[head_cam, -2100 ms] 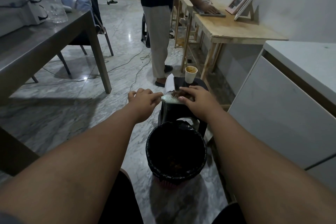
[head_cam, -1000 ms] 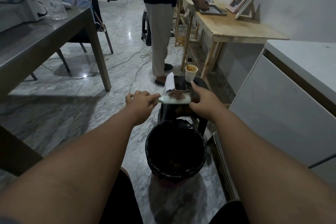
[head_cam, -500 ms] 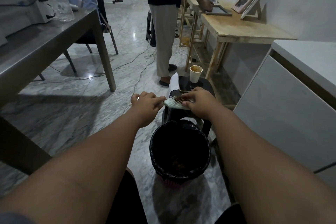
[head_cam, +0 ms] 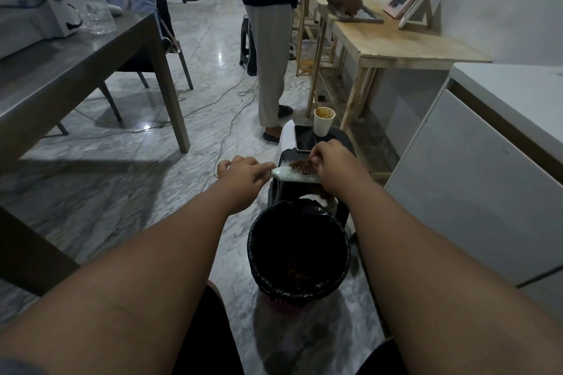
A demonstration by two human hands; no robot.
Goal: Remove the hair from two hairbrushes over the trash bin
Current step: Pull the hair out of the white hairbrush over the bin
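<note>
Hairbrush [head_cam: 291, 175] held level, long axis left to right, above the trash bin's [head_cam: 300, 289] far rim.
Left hand [head_cam: 243, 172] clamped on handle; right hand [head_cam: 333, 161], nearer the bristles, pinches brown hair [head_cam: 301, 167] at the head end.

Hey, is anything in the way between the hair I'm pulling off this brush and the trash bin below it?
Nothing visible blocks it. The right hand pinches the hair on the hairbrush, held by the left hand. The trash bin is open, though it sits nearer you than the brush, which is over the black stool.
</note>
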